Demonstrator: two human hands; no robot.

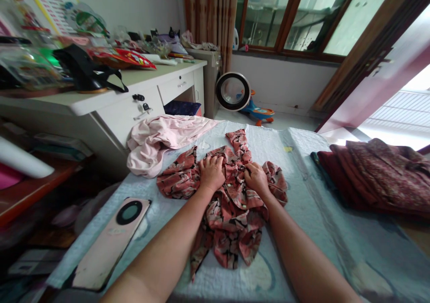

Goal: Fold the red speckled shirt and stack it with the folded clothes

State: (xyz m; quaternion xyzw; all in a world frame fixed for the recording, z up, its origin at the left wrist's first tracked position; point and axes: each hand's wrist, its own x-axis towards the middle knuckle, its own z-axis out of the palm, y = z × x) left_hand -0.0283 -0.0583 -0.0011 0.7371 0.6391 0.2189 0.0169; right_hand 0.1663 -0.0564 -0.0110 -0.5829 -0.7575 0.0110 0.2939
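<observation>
On the pale blue bedspread, between a pink garment and dark red folded clothes, lies the crumpled floral blouse, which the left hand presses flat-fingered and the right hand pinches, a phone nearby.

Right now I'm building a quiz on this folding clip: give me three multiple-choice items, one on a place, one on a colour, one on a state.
1. Where does the phone lie?
A. left of the left hand
B. on the desk
C. on the dark red pile

2. What colour is the garment at the bed's far left?
A. blue
B. pale pink
C. black

3. How is the floral garment?
A. hung up
B. folded flat
C. crumpled under the left hand and right hand

Answers: 1 A, it rests on the bedcover; 2 B, light pink cloth; 3 C, creased, pressed.
</observation>
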